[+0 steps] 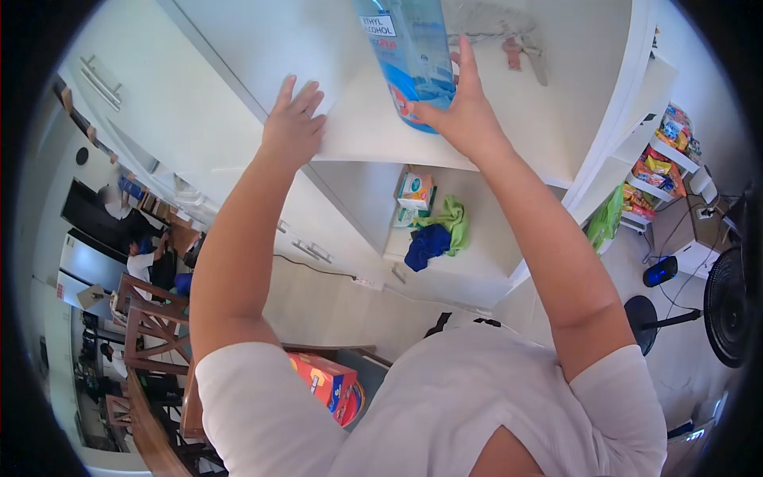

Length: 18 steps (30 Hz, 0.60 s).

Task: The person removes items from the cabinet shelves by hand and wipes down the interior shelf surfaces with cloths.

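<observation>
Head view: at the near left of the white shelf the left hand is spread wide; the right hand clasps the ethyl alcohol bottle low down, over the shelf. A firm, level grip should steady it, clear of the crumpled plastic, far right.

A single camera, mounted on the wearer's head, supplies the view. It faces forward and steeply down, over the pale shirt at the lower edge, toward the left hand and right hand. The upper shelf lies close ahead, at the top of the frame. The wide lens bows straight edges, darkens the corners, and takes in a small, distant person at left and a fan at right.
</observation>
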{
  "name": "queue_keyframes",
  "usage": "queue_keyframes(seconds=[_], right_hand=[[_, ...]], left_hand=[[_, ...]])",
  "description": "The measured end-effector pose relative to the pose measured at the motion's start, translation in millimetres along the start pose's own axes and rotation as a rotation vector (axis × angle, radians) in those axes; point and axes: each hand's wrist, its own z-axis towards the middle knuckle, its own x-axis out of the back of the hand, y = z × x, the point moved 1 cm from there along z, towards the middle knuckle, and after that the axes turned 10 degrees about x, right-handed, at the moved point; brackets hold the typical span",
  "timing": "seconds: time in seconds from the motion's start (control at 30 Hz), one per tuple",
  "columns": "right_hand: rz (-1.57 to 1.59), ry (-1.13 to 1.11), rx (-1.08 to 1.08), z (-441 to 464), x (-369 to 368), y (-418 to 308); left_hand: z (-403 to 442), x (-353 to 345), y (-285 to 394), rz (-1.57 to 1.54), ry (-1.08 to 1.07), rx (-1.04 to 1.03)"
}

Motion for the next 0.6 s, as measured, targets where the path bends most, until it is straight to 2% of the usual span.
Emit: queue_keyframes(seconds=[0.1, 0.17, 0.27, 0.43, 0.5, 0.6], right_hand=[[-0.013, -0.008, -0.041, 0.7, -0.7, -3.0], [-0.028, 0.010, 0.021, 0.0, -0.4, -3.3], [-0.085, 0.042, 0.034, -2.1, 0.8, -8.2], [-0.068, 0.145, 0.054, -4.5, 1.8, -14.4], [-0.032, 0.242, 0.069, -5.8, -1.0, -15.5], [-0.007, 0.328, 0.217, -8.3, -0.8, -4.6]], left_hand=[[-30.0, 1.9, -2.6, -0.071, 0.065, 0.018], [-53.5, 2.3, -3.0, -0.154, 0.129, 0.046], [-85.6, 15.2, 4.2, -0.147, 0.089, 0.095], [-156.6, 32.8, 44.7, -0.174, -0.171, 0.105], [-182.5, 34.5, 66.8, -0.332, -0.238, 0.122], [-216.6, 28.5, 108.6, -0.580, -0.115, 0.225]])
